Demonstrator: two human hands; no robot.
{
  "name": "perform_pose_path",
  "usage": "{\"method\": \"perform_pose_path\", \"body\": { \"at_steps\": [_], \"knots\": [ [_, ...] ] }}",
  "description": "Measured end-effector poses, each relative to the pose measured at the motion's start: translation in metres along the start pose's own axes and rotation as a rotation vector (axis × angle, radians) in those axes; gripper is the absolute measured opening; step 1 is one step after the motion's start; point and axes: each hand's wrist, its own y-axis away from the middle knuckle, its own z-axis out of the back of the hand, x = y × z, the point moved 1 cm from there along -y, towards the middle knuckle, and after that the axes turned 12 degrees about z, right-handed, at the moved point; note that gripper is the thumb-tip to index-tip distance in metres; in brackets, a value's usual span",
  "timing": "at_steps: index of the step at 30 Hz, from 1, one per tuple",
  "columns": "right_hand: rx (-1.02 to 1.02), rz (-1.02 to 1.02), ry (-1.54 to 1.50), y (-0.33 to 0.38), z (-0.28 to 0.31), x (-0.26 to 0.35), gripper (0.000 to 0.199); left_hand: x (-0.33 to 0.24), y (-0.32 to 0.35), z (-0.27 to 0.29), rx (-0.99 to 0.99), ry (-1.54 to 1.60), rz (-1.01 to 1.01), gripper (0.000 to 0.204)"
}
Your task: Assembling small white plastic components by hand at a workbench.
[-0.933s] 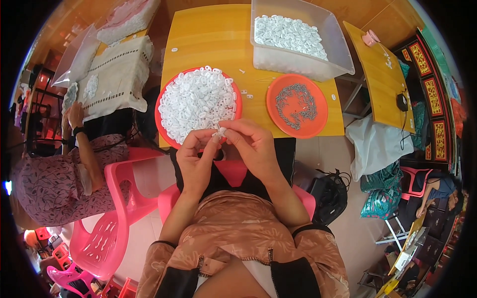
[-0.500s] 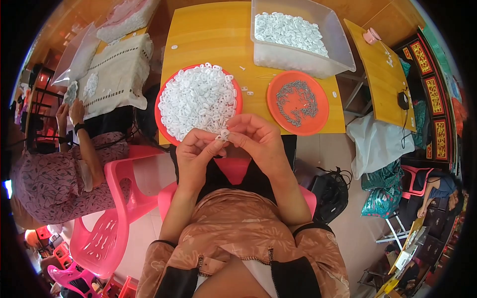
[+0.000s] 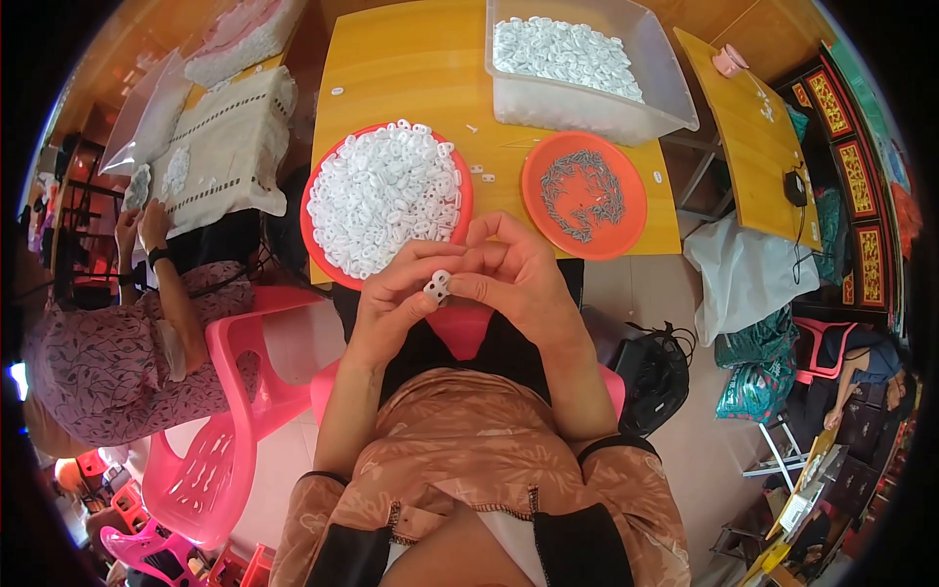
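Two hands meet just before the red tray (image 3: 315, 186): left hand (image 3: 391, 298) and right hand (image 3: 514, 274) both pinch one small white plastic piece (image 3: 438, 286). Beyond lies the yellow worktop (image 3: 411, 68), tray heaped with white pieces.

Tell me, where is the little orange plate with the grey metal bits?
The small orange plate sits on the yellow table, right of the big orange plate of white pieces and just in front of the clear bin.
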Motion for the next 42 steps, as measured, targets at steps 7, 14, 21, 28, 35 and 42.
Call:
{"method": "perform_pose_path", "body": {
  "at_steps": [7,14,21,28,35,42],
  "knots": [
    [-0.007,-0.028,-0.088,-0.001,0.004,-0.003,0.026,0.01,-0.002,-0.001,-0.067,-0.136,-0.141,0.031],
    [-0.018,-0.103,-0.094,0.002,0.001,-0.02,0.011,0.017,-0.001,-0.003,-0.251,-0.029,-0.075,0.026],
    [0.028,-0.128,-0.072,0.0,0.0,-0.026,0.019,0.016,0.0,-0.01,-0.222,0.068,-0.029,0.029],
    [0.062,0.012,0.174,0.007,-0.007,-0.03,0.02,0.024,0.003,-0.003,-0.185,0.162,0.092,0.038],
    [0.132,0.504,0.931,0.011,-0.014,-0.036,0.021,0.022,0.004,-0.014,-0.222,0.392,0.088,0.039],
    [0.078,0.744,1.179,0.013,-0.013,-0.047,0.02,0.03,0.009,-0.023,-0.204,0.464,0.081,0.041]
  ]
}}
